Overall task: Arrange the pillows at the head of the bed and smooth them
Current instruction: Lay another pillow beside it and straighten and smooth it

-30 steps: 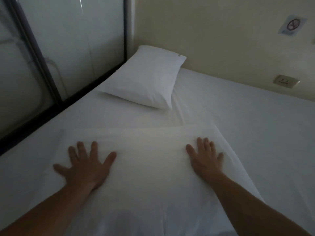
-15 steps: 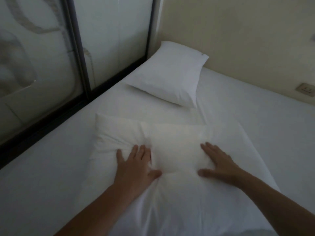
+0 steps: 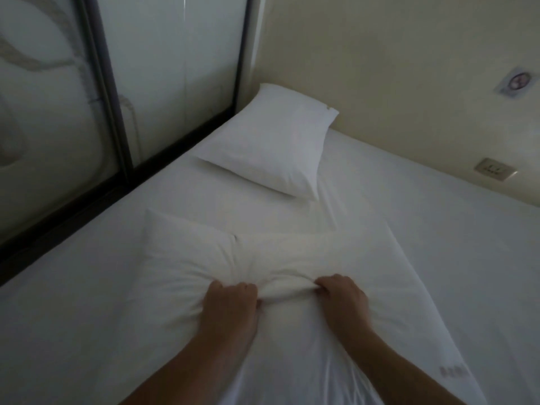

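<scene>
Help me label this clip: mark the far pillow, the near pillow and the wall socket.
far pillow [image 3: 268, 147], head view, centre of top face.
near pillow [image 3: 187, 252], head view, left part.
wall socket [image 3: 494, 169], head view, plate centre.

We note both forearms cut off at the bottom edge. Fingers [image 3: 323, 289] curl under bunched pillow [image 3: 190, 258] fabric, tips hidden. Wall sticker [image 3: 516, 82] is blurred; the pillow's printed mark [image 3: 454, 370] is unreadable.

Near pillow [image 3: 222, 258] on bed [image 3: 438, 258], far pillow [image 3: 268, 147] behind.
</scene>
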Action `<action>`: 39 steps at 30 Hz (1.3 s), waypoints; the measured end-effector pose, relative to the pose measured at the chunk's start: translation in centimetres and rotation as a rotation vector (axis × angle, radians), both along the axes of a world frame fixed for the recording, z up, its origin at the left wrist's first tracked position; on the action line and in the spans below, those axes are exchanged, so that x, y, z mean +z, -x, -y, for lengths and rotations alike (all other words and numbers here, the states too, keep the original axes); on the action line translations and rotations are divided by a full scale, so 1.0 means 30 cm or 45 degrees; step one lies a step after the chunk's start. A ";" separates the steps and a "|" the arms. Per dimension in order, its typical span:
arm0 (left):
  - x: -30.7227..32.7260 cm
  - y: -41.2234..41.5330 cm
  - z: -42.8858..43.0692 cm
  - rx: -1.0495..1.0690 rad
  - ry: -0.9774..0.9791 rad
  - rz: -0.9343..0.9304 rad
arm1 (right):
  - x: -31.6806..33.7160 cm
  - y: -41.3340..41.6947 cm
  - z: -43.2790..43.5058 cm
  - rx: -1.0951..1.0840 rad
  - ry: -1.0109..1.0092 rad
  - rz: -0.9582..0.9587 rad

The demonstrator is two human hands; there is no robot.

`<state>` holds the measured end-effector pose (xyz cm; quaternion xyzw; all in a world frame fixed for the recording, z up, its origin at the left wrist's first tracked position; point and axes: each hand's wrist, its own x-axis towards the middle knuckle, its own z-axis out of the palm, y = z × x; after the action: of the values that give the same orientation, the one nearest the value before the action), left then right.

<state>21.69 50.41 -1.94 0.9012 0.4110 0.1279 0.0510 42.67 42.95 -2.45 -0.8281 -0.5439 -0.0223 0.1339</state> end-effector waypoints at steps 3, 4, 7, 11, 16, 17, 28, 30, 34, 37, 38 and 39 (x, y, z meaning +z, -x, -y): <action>0.098 0.035 -0.032 0.072 -0.098 0.366 | 0.129 0.017 -0.021 0.018 -0.323 -0.026; 0.137 0.043 -0.047 0.104 -0.119 0.465 | 0.176 0.025 -0.042 0.033 -0.394 -0.019; 0.242 0.082 -0.086 0.214 -0.129 0.650 | 0.303 0.070 -0.142 0.112 -0.524 -0.048; 0.312 0.187 -0.121 0.362 -0.159 0.818 | 0.416 0.173 -0.319 0.327 -0.617 -0.099; 0.286 0.282 -0.142 0.594 -0.152 0.941 | 0.432 0.324 -0.531 0.490 -0.577 -0.283; 0.261 0.293 -0.145 0.644 -0.112 0.963 | 0.411 0.349 -0.568 0.519 -0.557 -0.300; 0.167 0.371 -0.180 0.800 0.141 0.946 | 0.218 0.461 -0.754 0.632 -0.199 -0.280; 0.237 0.360 -0.178 0.737 0.060 1.056 | 0.291 0.440 -0.756 0.692 -0.335 -0.285; 0.316 0.346 -0.180 0.718 0.017 1.172 | 0.341 0.425 -0.726 0.700 -0.527 -0.452; 0.270 0.366 -0.180 0.797 0.146 1.010 | 0.268 0.439 -0.718 0.654 -0.363 -0.413; 0.236 0.379 -0.174 0.823 0.209 0.841 | 0.230 0.444 -0.715 0.631 -0.227 -0.384; 0.197 0.395 -0.163 0.836 0.255 0.650 | 0.197 0.446 -0.715 0.613 -0.089 -0.371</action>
<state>9.85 55.30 3.98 0.6525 0.6608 0.3158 0.1948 29.29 64.40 3.45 -0.6643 -0.6989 0.1106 0.2406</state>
